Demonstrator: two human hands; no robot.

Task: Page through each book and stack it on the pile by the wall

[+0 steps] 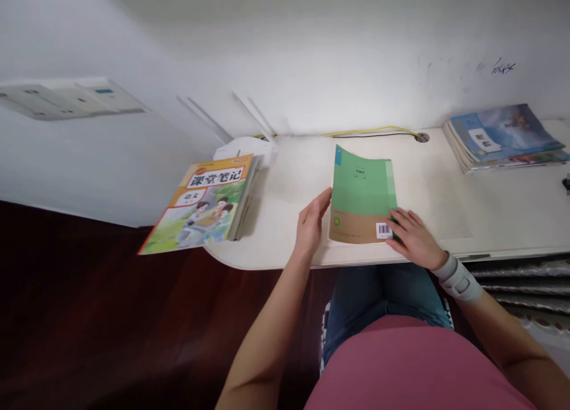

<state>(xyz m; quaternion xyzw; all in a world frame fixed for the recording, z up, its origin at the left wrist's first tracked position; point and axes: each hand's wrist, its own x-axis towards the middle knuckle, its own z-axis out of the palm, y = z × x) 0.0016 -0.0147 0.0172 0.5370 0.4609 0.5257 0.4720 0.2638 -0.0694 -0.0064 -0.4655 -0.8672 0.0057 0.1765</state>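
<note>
Head view: your left hand [312, 224] stands on its edge with the fingers straight and together, unclenched, the fingertips touching the left edge of the thin green-and-brown paper booklet [360, 191]. Your right hand [413, 237] lies flat and released on the booklet's near right corner, fingers spread just beside the white barcode sticker [383, 230] (nothing is gripped by either hand). A grey-white fabric wrist band [458, 279] wraps that wrist.

The booklet lies closed and flat on the white rounded-corner desk [294, 178], near its front edge, directly ahead of you. Well to the left, a stack of books topped by a colourful illustrated orange-and-green cover [205, 208] hangs partly over the desk's corner. A white rounded object [244, 148] sits behind it. At the far right rests a stack of blue-covered paperback books [503, 138]. A thin yellow cable [374, 131] runs along the wall.
</note>
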